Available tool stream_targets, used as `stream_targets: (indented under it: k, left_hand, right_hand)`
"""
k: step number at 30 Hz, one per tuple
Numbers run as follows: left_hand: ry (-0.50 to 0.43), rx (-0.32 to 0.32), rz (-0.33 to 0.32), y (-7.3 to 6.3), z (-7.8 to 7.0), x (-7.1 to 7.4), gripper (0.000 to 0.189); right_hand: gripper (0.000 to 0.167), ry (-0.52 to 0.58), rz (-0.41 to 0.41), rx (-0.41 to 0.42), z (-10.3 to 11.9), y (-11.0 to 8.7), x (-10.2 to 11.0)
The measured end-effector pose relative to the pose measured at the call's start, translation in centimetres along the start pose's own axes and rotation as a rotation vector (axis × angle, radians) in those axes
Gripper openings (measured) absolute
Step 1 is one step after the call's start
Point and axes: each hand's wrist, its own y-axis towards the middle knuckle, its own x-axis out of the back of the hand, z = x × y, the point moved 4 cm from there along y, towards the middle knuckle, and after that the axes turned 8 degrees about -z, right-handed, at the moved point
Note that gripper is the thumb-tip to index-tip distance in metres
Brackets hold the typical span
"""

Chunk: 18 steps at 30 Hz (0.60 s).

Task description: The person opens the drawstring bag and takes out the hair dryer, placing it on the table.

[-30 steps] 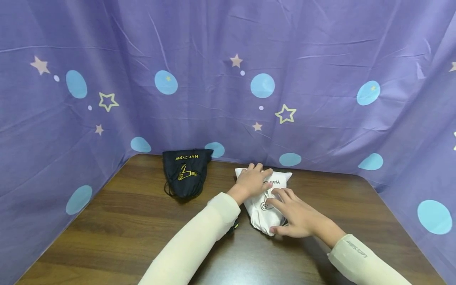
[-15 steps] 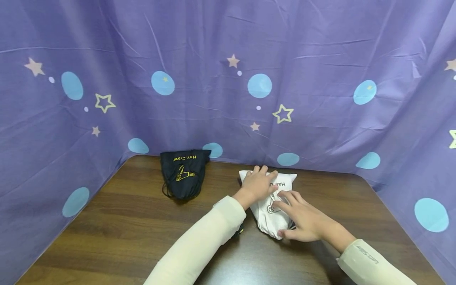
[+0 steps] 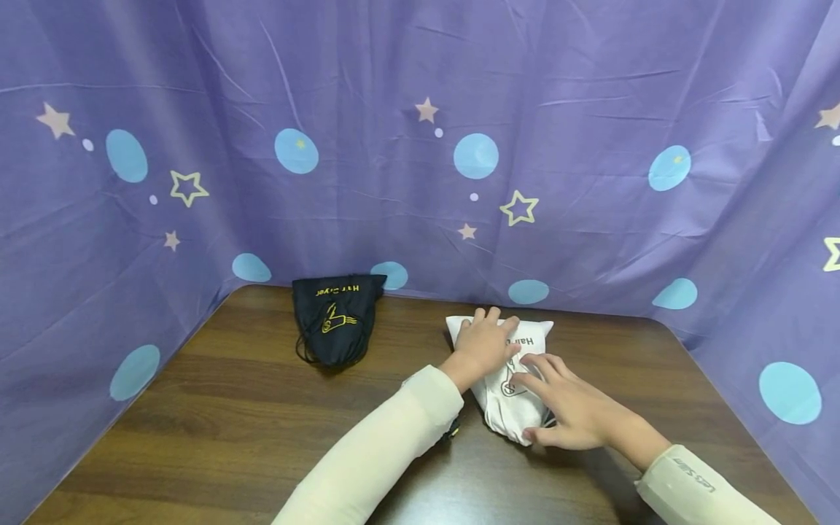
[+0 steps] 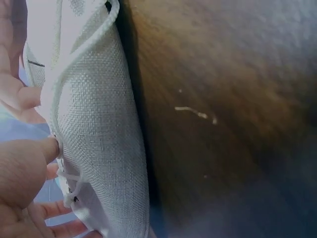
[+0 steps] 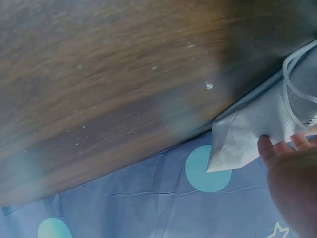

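Note:
In the head view a white drawstring bag lies on the table, printed with dark lettering that begins "Hair" and an outline drawing. My left hand rests over its far left part with fingers spread. The right hand is at the bag's right side, fingers spread over the print and thumb at the near, gathered end. A white cord runs along the cloth in the left wrist view. From the right wrist, the fingertips touch the bag's side near a pointed corner.
A black drawstring bag with yellow "Hair Dryer" print lies at the back left of the wooden table. Something dark with a yellow mark shows beside my left sleeve, which mostly hides it. A purple curtain hangs behind.
Both hands and the white bag have slid a little to the right along the table. The black bag stays put; the head view has shifted slightly.

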Motion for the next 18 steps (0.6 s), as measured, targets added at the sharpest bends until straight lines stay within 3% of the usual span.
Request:
stream_targets:
  k: [4,11,18]
  left_hand:
    - [-0.006,0.007,-0.005,-0.1,0.0,0.2,0.056]
    - [-0.020,-0.005,-0.005,0.0,0.2,0.5,0.051]
    - [-0.093,-0.037,-0.005,-0.3,1.0,0.9,0.058]
  right_hand:
    - [0.080,0.017,0.045,-0.041,0.0,-0.1,0.4]
    - [0.111,0.042,0.118,-0.117,0.5,-0.2,0.7]
    - [0.109,-0.015,0.108,-0.089,0.8,-0.5,0.5]
